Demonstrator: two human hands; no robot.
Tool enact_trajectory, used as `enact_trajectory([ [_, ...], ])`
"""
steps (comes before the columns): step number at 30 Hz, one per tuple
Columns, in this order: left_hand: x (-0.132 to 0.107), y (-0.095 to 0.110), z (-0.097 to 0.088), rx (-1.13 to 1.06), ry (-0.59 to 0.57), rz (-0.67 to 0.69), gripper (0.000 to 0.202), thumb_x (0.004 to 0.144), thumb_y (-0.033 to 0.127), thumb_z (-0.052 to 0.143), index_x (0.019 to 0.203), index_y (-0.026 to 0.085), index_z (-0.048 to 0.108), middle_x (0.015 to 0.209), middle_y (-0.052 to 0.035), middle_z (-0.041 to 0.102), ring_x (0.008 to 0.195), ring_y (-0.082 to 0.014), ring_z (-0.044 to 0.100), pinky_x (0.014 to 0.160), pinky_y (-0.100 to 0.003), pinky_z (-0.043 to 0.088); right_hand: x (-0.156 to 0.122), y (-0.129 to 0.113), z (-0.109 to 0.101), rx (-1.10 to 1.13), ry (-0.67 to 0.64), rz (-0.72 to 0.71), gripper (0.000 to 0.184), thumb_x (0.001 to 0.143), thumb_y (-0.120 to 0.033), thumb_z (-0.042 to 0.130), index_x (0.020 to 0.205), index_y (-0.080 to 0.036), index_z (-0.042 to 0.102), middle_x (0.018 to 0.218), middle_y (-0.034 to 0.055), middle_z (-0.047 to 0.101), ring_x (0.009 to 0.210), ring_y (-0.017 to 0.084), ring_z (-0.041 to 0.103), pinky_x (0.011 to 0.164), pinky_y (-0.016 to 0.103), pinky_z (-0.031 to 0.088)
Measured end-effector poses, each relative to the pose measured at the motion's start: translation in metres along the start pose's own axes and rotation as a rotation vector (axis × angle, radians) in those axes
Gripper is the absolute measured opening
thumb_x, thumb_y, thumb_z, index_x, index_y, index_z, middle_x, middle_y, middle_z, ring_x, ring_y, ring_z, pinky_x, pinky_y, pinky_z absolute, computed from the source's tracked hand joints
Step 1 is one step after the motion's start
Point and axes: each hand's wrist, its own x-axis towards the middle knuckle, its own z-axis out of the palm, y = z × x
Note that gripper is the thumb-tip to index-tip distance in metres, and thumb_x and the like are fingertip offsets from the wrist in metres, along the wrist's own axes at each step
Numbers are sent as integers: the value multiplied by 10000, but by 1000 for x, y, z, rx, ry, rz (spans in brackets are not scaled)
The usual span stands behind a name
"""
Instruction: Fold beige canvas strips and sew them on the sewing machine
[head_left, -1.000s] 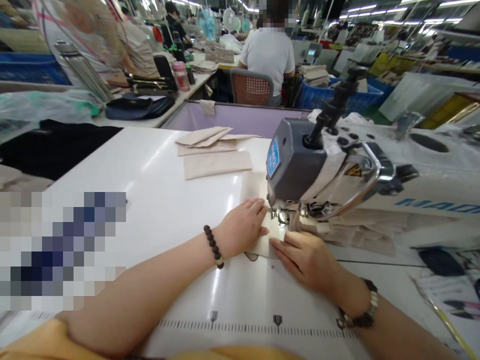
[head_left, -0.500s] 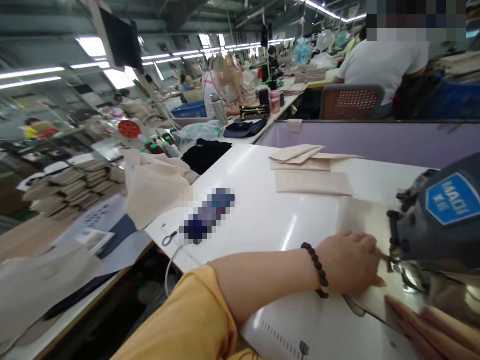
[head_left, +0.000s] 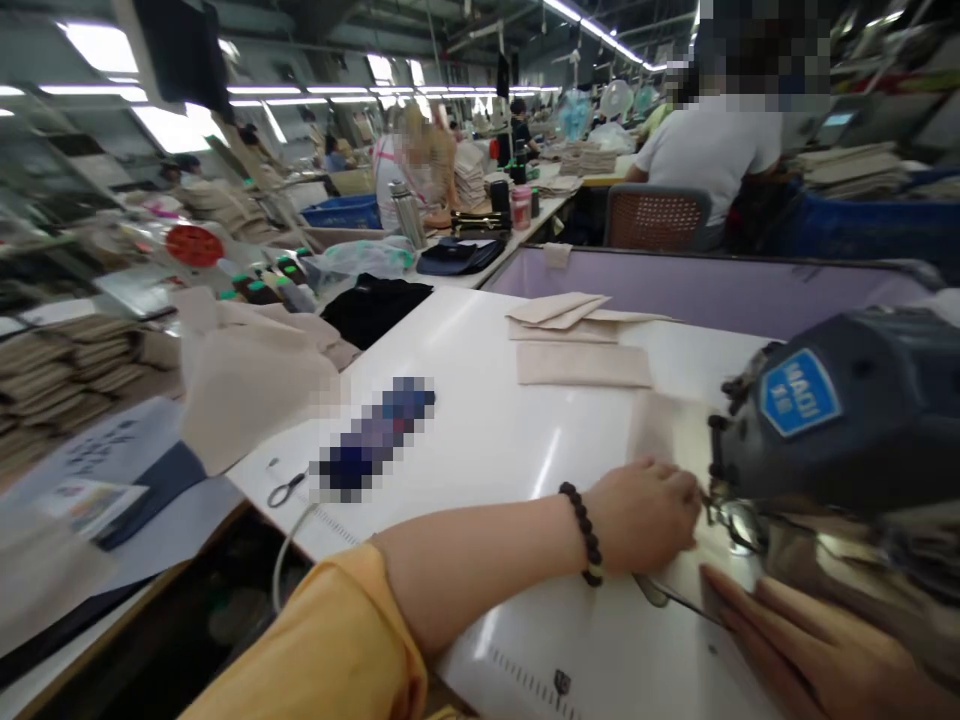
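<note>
My left hand (head_left: 649, 515), with a dark beaded bracelet (head_left: 583, 532) on the wrist, is close to the needle area of a dark sewing machine (head_left: 840, 420). Its fingers are curled together, and whatever they pinch is hidden. Lower right, my right hand (head_left: 832, 645) lies low in front of the machine, fingers stretched out towards the presser foot (head_left: 744, 528). Just beyond my left hand, a pale, blurred patch (head_left: 660, 420) that looks like thin cloth lies on the white tabletop (head_left: 450, 440).
Folded beige cloth pieces (head_left: 581, 363) lie at the table's back. A pixelated phone-like object (head_left: 375, 440) with a cable rests left of centre. Draped beige cloth (head_left: 255, 390) and black cloth (head_left: 375, 310) lie further left. A person in white (head_left: 705, 150) sits beyond a lilac panel (head_left: 675, 285).
The view has swung right, so the table and machine appear further left. My right hand shows more fully. My left hand stays close to the needle area.
</note>
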Motion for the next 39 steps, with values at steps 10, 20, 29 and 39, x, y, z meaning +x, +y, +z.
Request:
enact_trajectory([
  [10, -14, 10, -12, -163, -224, 104, 159, 868, 76, 450, 761, 125, 557, 819, -38, 552, 789, -142, 522, 670, -226, 441, 29, -25, -27, 21, -216, 190, 316, 929, -248, 335, 991, -126, 619, 612, 15, 532, 547, 122, 495, 501, 256, 312],
  [20, -2, -2, -15, -142, -214, 47, 170, 879, 54, 413, 849, 110, 571, 923, -54, 562, 887, -142, 547, 797, -227, 446, 34, -21, -17, -72, -260, 364, 338, 927, -286, 351, 1150, -139, 557, 808, 46, 627, 642, 126, 555, 535, 232, 349],
  [29, 9, -15, -12, -204, -121, 21, 173, 876, 70, 434, 932, 117, 592, 1042, -67, 590, 983, -157, 557, 877, -263, 446, 39, -23, -16, -97, -286, 422, 362, 921, -300, 360, 1177, -126, 548, 851, 54, 638, 687, 157, 587, 558, 253, 390],
  [39, 12, -18, -8, -179, -102, 22, 176, 860, 75, 468, 958, 111, 609, 969, -76, 619, 919, -184, 582, 828, -292, 466, 40, -25, -17, -81, -318, 469, 357, 914, -307, 369, 1163, -144, 565, 839, 46, 637, 699, 158, 587, 596, 252, 398],
])
